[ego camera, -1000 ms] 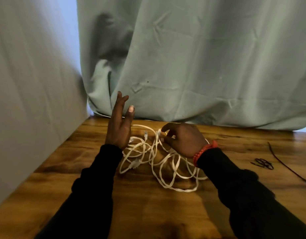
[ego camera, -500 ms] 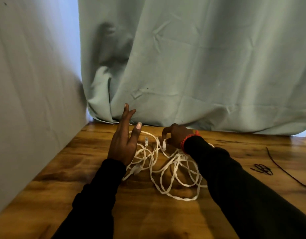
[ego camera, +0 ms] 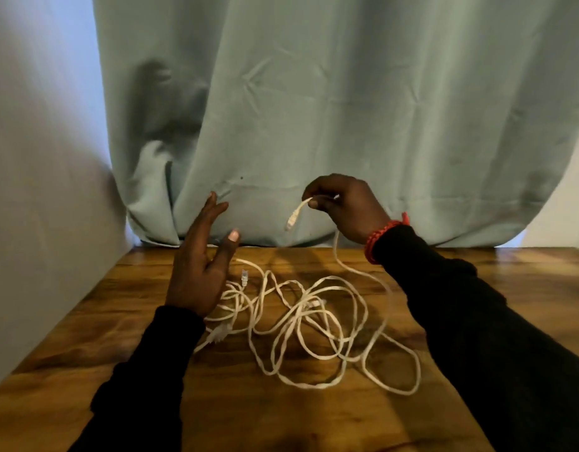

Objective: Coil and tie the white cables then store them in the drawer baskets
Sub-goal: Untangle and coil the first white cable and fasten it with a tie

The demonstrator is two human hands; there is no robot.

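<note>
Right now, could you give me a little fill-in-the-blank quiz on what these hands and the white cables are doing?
1. The right hand pinches one cable end and holds it ____ the table.
2. The left hand has straight fingers and holds ____.
3. The other white cables lie in a loose ____ on the wood.
4. Behind the hands hangs a pale green ____.

Missing words: above; nothing; tangle; curtain
</note>
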